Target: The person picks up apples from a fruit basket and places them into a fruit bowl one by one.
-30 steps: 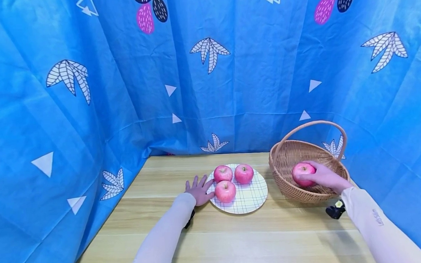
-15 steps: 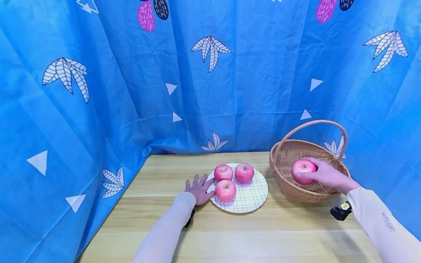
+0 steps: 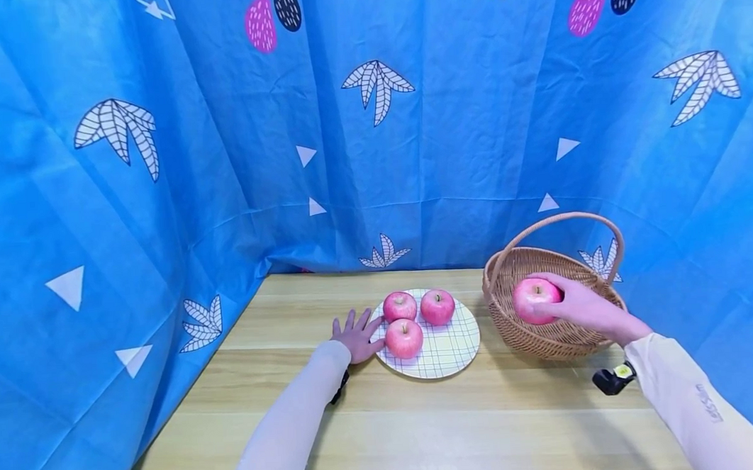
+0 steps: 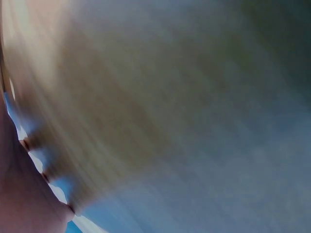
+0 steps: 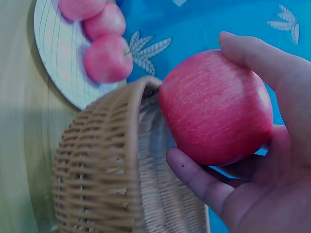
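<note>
A red apple [image 5: 216,109] is gripped between the thumb and curled fingers of my right hand [image 3: 587,305]. In the head view this apple overlaps the mouth of a wicker basket [image 3: 509,331] with an arched handle; the right wrist view shows it at the basket's rim [image 5: 131,121]. My left hand [image 3: 358,340] lies with fingers spread at the left edge of a white checked plate [image 3: 453,355]. On that plate sit three apples: a near one [image 3: 404,338], one behind it [image 3: 399,307] and one to the right [image 3: 437,307]. The left wrist view is mostly blurred.
The wooden table [image 3: 387,433] carries the plate in the middle and the basket at right. Blue patterned cloth [image 3: 462,152] hangs behind and along both sides. A black wrist camera [image 3: 613,379] juts out below my right sleeve.
My right hand has lifted the apple up from inside the basket and shifted it slightly left toward the rim. The left hand, plate and other apples have stayed put.
</note>
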Demonstrator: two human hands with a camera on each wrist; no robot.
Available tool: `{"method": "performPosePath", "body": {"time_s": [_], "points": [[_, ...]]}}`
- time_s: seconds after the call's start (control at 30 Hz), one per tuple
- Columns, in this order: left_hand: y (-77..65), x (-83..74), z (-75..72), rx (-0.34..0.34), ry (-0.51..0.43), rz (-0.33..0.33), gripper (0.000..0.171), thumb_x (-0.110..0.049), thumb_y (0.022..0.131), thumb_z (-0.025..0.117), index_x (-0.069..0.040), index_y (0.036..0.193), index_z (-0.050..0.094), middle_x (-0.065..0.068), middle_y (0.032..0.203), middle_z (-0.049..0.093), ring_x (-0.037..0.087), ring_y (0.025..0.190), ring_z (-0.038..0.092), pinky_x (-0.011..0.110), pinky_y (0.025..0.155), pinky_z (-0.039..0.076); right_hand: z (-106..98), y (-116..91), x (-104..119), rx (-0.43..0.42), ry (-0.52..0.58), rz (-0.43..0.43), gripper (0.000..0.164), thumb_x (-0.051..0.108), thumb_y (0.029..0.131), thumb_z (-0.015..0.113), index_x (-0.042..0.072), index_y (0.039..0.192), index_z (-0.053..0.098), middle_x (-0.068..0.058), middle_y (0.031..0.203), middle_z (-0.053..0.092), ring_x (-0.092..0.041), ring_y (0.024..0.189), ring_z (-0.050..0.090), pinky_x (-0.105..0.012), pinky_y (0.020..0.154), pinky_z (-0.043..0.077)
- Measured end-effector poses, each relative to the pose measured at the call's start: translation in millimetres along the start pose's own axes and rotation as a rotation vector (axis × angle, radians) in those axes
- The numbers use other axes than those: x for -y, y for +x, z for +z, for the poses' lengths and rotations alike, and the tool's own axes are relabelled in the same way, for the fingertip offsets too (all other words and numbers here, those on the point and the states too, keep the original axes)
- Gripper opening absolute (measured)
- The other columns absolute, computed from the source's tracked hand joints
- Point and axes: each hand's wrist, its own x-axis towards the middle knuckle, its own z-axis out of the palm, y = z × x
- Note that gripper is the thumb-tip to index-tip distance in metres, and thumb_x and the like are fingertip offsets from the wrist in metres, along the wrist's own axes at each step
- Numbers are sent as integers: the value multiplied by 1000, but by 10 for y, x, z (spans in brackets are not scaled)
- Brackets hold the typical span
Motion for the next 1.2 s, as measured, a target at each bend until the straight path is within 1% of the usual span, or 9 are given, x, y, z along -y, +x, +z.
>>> {"method": "performPosePath", "body": {"time_s": [0.2,0.27,0.43,0.6,0.77,0.93,1.07,1.2], "points": [[97,56,88,0,12,-3,73,-71,98,31,-39,162,14,-2,172,0,39,156,-4,70,119,-1,23,-32,125,8,-37,-27,67,46,91,72,19,147,47,-12,128,62,-26,109,60,-36,85,53],[116,67,101,-9,12,-4,74,-72,97,31,-40,162,14,-3,172,1,39,156,-4,70,119,0,34,-44,177,10,-43,-40,66,46,91,73,20,146,47,-10,127,63,-25,108,60,-36,86,53],[136,80,115,-9,20,-8,73,-73,97,30,-42,161,14,-3,172,1,39,156,-3,70,119,1,79,-72,343,25,-20,-74,63,44,89,76,24,143,51,-6,122,65,-24,108,60,-37,87,54],[130,78,122,-9,30,-15,73,-73,97,30,-42,161,14,-4,172,1,38,156,-3,69,119,1,147,-87,460,49,3,-60,68,45,86,79,26,144,50,-4,125,63,-26,111,58,-36,84,54],[129,82,128,-8,27,-17,72,-73,98,30,-42,161,15,-4,172,1,38,156,-4,69,119,0,243,-61,508,61,4,-72,74,45,84,80,23,147,47,-6,126,62,-27,112,58,-36,85,54],[126,79,134,-12,25,-11,73,-73,97,31,-41,161,16,-4,172,2,38,156,-2,70,119,2,367,-19,554,90,28,-86,73,43,83,82,23,145,49,-6,127,62,-27,111,59,-36,86,55],[105,67,129,-23,18,-3,72,-71,98,33,-39,161,18,-3,172,4,39,156,-1,71,118,3,474,19,561,96,32,-108,74,42,82,83,20,144,50,-7,126,63,-24,111,60,-35,89,54],[102,70,134,-30,22,-1,72,-70,98,32,-40,161,17,-3,172,3,38,156,-1,71,118,3,563,59,570,104,50,-117,74,42,82,83,20,145,50,-6,128,63,-23,113,60,-35,91,53]]}}
